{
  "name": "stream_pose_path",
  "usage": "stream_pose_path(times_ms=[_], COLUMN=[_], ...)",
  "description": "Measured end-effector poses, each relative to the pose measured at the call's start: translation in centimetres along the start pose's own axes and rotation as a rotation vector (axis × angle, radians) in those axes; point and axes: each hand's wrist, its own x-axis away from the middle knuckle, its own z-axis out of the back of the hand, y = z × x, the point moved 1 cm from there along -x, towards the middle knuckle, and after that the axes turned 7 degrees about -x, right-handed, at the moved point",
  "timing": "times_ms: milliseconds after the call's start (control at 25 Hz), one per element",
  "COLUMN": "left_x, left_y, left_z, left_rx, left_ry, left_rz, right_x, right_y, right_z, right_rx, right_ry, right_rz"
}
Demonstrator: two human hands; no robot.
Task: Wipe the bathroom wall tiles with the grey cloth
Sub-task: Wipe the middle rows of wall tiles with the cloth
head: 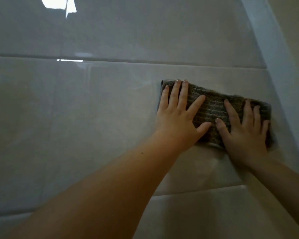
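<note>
A grey ribbed cloth (214, 107) lies flat against the glossy pale wall tiles (93, 109), folded into a wide strip. My left hand (178, 114) presses on its left half with fingers spread and straight. My right hand (245, 128) presses on its right half, fingers also straight. The two thumbs nearly meet at the cloth's middle. The cloth's lower edge is partly hidden under both palms.
Horizontal grout lines (145, 63) run above and below the tile being touched. A wall corner (273, 69) with a pale edge strip slants down just right of the cloth. A bright light reflection (59, 2) shows at the top left.
</note>
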Motion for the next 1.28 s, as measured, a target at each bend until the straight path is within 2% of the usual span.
stream_pose_path(times_ms=[280,440,640,800,920,1280], left_x=[8.1,12.2,18.7,23.8,23.6,15.1], left_y=[-9.2,-14.8,-17.5,-15.0,-12.6,-1.8], left_z=[0.4,0.7,-0.2,-1.4,-1.8,-2.1], left_rx=[-0.023,-0.049,-0.045,-0.061,-0.053,-0.001], left_ry=[0.001,-0.020,0.025,0.073,0.090,0.067], left_rz=[0.087,0.161,0.247,0.263,0.286,0.207], right_x=[4.9,6.3,10.2,14.1,13.8,9.1], right_y=[-10.2,-16.1,-20.2,-18.7,-16.2,-3.7], right_z=[-2.8,-4.3,-5.7,-5.9,-5.3,-2.4], right_rx=[0.008,-0.005,-0.024,-0.005,0.007,0.011], right_ry=[0.008,0.013,0.048,0.044,0.031,0.002], right_rz=[0.095,0.212,0.379,0.579,0.655,0.487])
